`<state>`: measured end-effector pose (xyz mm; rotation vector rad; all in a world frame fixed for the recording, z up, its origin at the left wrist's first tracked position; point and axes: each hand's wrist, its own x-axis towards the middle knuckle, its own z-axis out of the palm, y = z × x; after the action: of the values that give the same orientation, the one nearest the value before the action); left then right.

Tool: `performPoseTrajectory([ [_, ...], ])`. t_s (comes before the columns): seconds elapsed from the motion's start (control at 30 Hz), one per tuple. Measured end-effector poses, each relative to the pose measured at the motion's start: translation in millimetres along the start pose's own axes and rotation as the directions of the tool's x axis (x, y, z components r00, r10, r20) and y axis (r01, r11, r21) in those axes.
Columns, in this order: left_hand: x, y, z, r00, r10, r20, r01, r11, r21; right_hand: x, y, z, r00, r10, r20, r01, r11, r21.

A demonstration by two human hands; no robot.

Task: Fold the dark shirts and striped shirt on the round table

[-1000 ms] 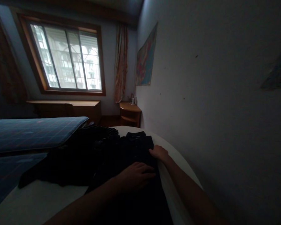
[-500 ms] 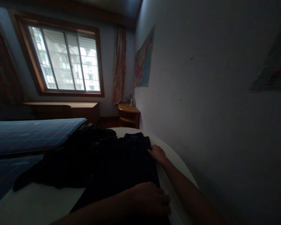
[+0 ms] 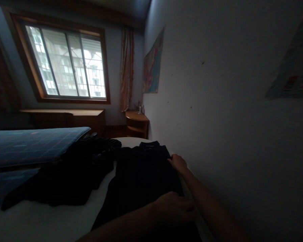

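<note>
A dark collared shirt [image 3: 143,178] lies spread on a white round-edged table [image 3: 50,218], its collar at the far end. My right hand [image 3: 178,164] pinches the shirt's right edge near the shoulder. Lower down on the same edge, my left hand [image 3: 175,206] reaches across the front of the shirt with its fingers curled on the cloth. Dim light hides the fingertips of my left hand. To the left of the shirt sits a heap of black clothing [image 3: 60,181], with a strip of white tabletop between the two.
A blue checked mattress or pad [image 3: 35,144] borders the table on the left. The wall [image 3: 229,134] rises close on the right. Beyond the table are a corner shelf [image 3: 137,116], a wooden desk [image 3: 88,112] and a window [image 3: 68,64].
Both hands have shifted right, drawing the shirt with them. A gap of white tabletop has opened between the shirt and the black clothing. The camera view has turned slightly right.
</note>
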<state>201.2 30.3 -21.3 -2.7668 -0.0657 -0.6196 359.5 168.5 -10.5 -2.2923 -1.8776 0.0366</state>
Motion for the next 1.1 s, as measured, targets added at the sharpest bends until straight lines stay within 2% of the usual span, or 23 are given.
performPoseTrajectory([
  [0.1, 6, 0, 10.5, 1.000, -0.026, 0.002, 0.026, 0.999, -0.031, 2, 8, 0, 1.000, 0.012, -0.012, -0.012, 1.000, -0.005],
  [0.17, 6, -3, 10.8, 0.999, -0.037, 0.011, 0.038, 0.997, -0.065, 1, 10, 0, 1.000, 0.018, -0.025, -0.018, 1.000, -0.005],
  [0.27, -5, -16, -2.7, 0.993, -0.098, 0.067, 0.104, 0.989, -0.100, -5, 6, 0, 0.998, 0.023, -0.055, -0.023, 1.000, -0.005],
  [0.33, -19, -32, -17.9, 0.969, -0.210, 0.127, 0.221, 0.972, -0.077, -9, 0, -1, 0.994, 0.000, -0.108, -0.003, 0.999, -0.035],
  [0.37, -29, -42, -25.9, 0.938, -0.318, 0.135, 0.326, 0.944, -0.044, -11, -4, -3, 0.990, -0.026, -0.142, 0.018, 0.998, -0.061],
  [0.4, -41, -53, -33.5, 0.890, -0.435, 0.135, 0.441, 0.897, -0.016, -13, -8, -4, 0.983, -0.060, -0.172, 0.045, 0.995, -0.088],
  [0.47, -69, -75, -45.9, 0.735, -0.672, 0.090, 0.670, 0.740, 0.053, -16, -20, -7, 0.971, -0.133, -0.199, 0.110, 0.986, -0.123],
  [0.5, -84, -85, -49.9, 0.655, -0.754, 0.051, 0.749, 0.657, 0.083, -17, -27, -8, 0.967, -0.168, -0.193, 0.147, 0.982, -0.120],
  [0.57, -117, -103, -53.0, 0.494, -0.868, -0.049, 0.866, 0.486, 0.117, -20, -43, -8, 0.954, -0.247, -0.167, 0.235, 0.968, -0.088],
  [0.63, -147, -116, -49.9, 0.376, -0.920, -0.113, 0.926, 0.369, 0.083, -24, -61, -5, 0.932, -0.333, -0.142, 0.329, 0.943, -0.052],
  [0.7, -171, -124, -42.8, 0.289, -0.944, -0.157, 0.955, 0.297, -0.026, -29, -81, 0, 0.903, -0.413, -0.120, 0.414, 0.910, -0.022],
  [0.8, -192, -128, -32.1, 0.228, -0.955, -0.192, 0.962, 0.252, -0.110, -39, -109, 10, 0.857, -0.511, -0.075, 0.512, 0.859, 0.008],
  [0.97, -201, -130, -30.5, 0.159, -0.942, -0.294, 0.941, 0.235, -0.243, -51, -150, 21, 0.782, -0.622, -0.032, 0.623, 0.782, 0.027],
  [1.1, -201, -128, -38.4, 0.142, -0.922, -0.360, 0.902, 0.271, -0.337, -47, -179, 23, 0.757, -0.652, -0.046, 0.654, 0.754, 0.070],
])
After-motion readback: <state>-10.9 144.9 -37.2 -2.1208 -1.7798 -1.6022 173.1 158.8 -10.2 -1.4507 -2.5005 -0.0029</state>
